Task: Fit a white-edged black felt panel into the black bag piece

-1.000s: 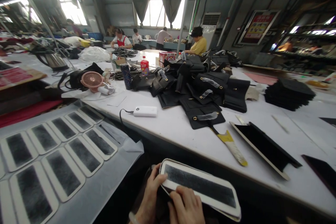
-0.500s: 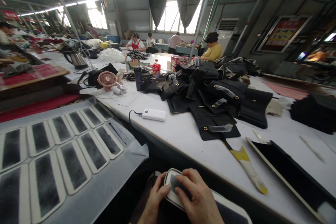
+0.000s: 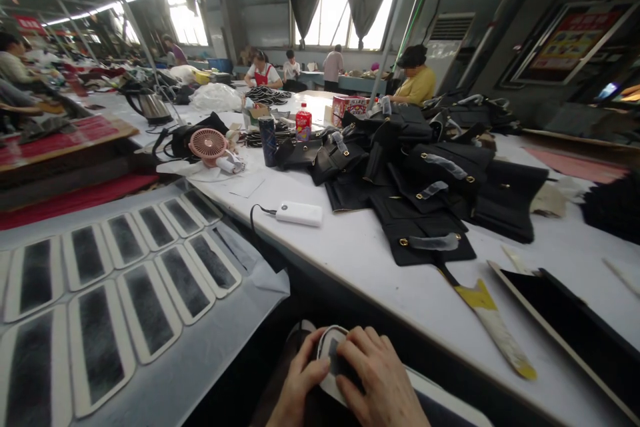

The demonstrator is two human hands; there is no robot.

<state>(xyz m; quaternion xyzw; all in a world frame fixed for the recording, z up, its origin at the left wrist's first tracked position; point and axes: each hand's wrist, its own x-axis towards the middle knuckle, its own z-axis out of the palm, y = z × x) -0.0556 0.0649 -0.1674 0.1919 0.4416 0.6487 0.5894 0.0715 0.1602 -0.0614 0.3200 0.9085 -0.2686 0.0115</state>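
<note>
In the head view I hold a long panel with a pale rim, a dark centre and rounded corners (image 3: pixel 329 347) low over my lap. My left hand (image 3: pixel 300 377) grips its near-left end, the thumb on the face and the fingers round the edge. Bent over the same end, my right hand (image 3: pixel 377 373) presses its fingertips and thumb on the dark part and hides much of it. Past the right wrist the rest of the panel runs out of the picture. Similar panels (image 3: pixel 150 310) lie in rows on a grey sheet (image 3: pixel 220 333) to the left.
On the white table (image 3: pixel 345 260) are a white power bank (image 3: pixel 299 213), a pink fan (image 3: pixel 209 147), a dark tumbler (image 3: pixel 268 142), a red bottle (image 3: pixel 303 123) and piled black bag pieces (image 3: pixel 425 207). A yellow-ended brush (image 3: pixel 497 327) lies at right. Several people sit or stand farther back.
The view has swung a little to the left, so the table things appear farther right. Both hands stay on the panel's end; the right fingers have shifted slightly over it.
</note>
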